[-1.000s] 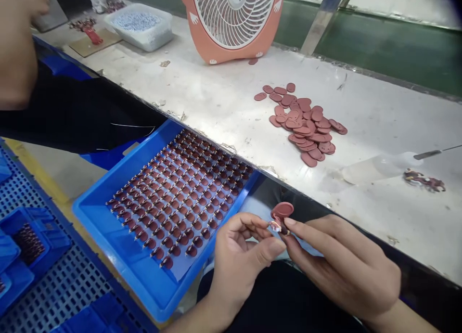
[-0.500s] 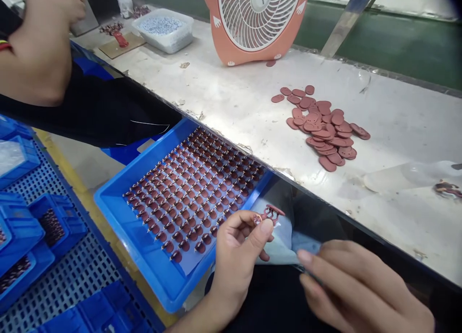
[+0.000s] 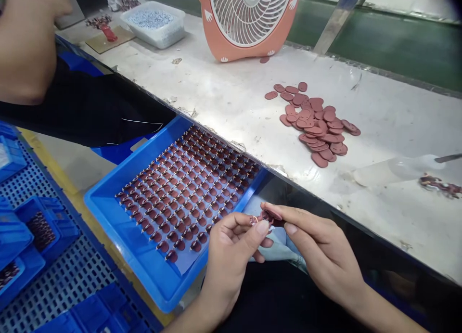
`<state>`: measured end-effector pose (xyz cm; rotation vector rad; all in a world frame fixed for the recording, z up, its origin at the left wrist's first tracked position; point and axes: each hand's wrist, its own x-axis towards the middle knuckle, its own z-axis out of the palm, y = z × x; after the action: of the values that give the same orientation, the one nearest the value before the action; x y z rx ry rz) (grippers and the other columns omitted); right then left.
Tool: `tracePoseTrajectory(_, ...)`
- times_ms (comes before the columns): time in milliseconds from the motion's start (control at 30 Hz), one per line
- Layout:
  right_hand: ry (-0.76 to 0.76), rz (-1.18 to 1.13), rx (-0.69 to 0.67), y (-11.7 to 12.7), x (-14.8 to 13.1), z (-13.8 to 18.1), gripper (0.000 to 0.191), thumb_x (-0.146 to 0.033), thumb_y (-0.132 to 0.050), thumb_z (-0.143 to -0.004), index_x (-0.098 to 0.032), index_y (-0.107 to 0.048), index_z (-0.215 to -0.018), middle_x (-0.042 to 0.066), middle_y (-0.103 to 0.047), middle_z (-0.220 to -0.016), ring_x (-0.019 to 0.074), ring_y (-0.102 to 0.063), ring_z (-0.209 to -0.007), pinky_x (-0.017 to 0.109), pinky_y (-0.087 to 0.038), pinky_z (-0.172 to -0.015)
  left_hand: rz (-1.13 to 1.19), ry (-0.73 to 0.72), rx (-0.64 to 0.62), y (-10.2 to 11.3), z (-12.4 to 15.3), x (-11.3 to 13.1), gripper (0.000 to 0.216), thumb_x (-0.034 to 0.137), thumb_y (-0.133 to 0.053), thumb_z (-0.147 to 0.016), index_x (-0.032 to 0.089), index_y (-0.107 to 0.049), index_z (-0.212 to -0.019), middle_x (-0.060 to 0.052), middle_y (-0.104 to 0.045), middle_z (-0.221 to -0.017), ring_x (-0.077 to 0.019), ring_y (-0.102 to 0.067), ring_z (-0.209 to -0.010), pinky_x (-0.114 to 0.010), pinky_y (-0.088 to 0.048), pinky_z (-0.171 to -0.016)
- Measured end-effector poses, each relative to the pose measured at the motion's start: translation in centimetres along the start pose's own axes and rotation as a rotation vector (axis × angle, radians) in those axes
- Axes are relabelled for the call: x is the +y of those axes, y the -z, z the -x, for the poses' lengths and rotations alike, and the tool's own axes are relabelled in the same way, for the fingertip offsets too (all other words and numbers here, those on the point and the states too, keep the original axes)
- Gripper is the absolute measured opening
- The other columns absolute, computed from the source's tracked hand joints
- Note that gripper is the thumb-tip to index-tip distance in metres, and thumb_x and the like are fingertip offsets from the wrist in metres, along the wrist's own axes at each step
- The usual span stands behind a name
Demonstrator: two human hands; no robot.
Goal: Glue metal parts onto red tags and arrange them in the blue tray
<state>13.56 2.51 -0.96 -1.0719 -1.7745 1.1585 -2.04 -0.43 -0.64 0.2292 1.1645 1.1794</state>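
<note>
My left hand (image 3: 233, 256) pinches a small reddish-brown figurine (image 3: 266, 216) with a light ring-like detail, between thumb and fingertips. From the right, my right hand (image 3: 327, 256) closes its thumb and fingers on the oval base at the figurine's other end. Fingers cover much of the figurine. Both hands are above my lap, in front of the table edge. Left of them, a blue tray (image 3: 119, 236) bears rows of similar small figurines on oval bases. Reddish-brown oval discs (image 3: 319, 131) lie in a loose pile on the table (image 3: 224, 99).
An orange fan (image 3: 249, 49) stands at the back, and a white tub (image 3: 159, 37) of blue-and-white bits is left of it. At right lie a translucent bottle (image 3: 400, 172) and small figures (image 3: 438, 186). Another person's arm (image 3: 27, 49) is at upper left, above stacked blue bins (image 3: 18, 229).
My right hand has moved left and up from beside the figurine and now grips its oval base. My left hand keeps its pinch. The whole view has shifted slightly.
</note>
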Motion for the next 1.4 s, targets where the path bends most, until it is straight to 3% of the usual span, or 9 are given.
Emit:
tracePoseTrajectory(500,-0.016,-0.077,0.138,-0.4,-0.3,-0.3,0.032,-0.012,-0.053,-0.094,-0.026,-0.075,-0.113,0.002,-0.076,-0.107,0.0177,-0.075,-0.095,0.021,-0.063,-0.077,-0.036,-0.006,0.016,-0.6,0.2,0.1,0.022,0.029,-0.089,-0.067,0.017,-0.07,-0.068,0.001,-0.071,-0.064,-0.0117,-0.069,-0.057,-0.016,-0.052,-0.046)
tracePoseTrajectory(767,-0.037,-0.095,0.131,-0.6,-0.1,0.0,0.034,-0.014,-0.052,-0.097,-0.032,-0.073,-0.117,-0.003,-0.076,-0.111,0.0111,-0.073,-0.098,0.013,-0.057,-0.085,-0.041,-0.022,0.026,-0.6,0.3,0.2,0.021,0.028,-0.088,-0.068,0.016,-0.07,-0.068,0.001,-0.072,-0.064,-0.012,-0.069,-0.058,-0.016,-0.054,-0.047)
tracePoseTrajectory(1033,-0.057,-0.136,0.152,-0.8,0.0,0.3,0.032,-0.015,-0.054,-0.097,-0.029,-0.073,-0.117,0.001,-0.075,-0.114,0.0182,-0.073,-0.101,0.022,-0.062,-0.081,-0.019,-0.024,0.034,-0.8,0.3,0.1,0.025,0.028,-0.089,-0.066,0.016,-0.068,-0.069,0.002,-0.072,-0.062,-0.0119,-0.07,-0.057,-0.016,-0.055,-0.047)
tracePoseTrajectory(1300,-0.054,-0.124,0.179,-0.9,-0.1,0.1,0.031,-0.016,-0.055,-0.096,-0.029,-0.074,-0.116,0.002,-0.075,-0.113,0.0205,-0.073,-0.1,0.024,-0.064,-0.079,-0.042,-0.059,0.054,-1.2,0.4,0.0,0.022,0.028,-0.088,-0.067,0.017,-0.069,-0.069,0.001,-0.074,-0.063,-0.0121,-0.07,-0.058,-0.016,-0.055,-0.048)
tracePoseTrajectory(1400,-0.052,-0.117,0.179,-0.9,-0.1,0.1,0.032,-0.015,-0.054,-0.096,-0.03,-0.074,-0.116,0.0,-0.075,-0.113,0.0175,-0.073,-0.1,0.02,-0.062,-0.082,-0.045,-0.066,0.066,-1.3,0.3,0.0,0.022,0.028,-0.088,-0.067,0.017,-0.069,-0.069,0.001,-0.073,-0.062,-0.0123,-0.07,-0.057,-0.016,-0.055,-0.048)
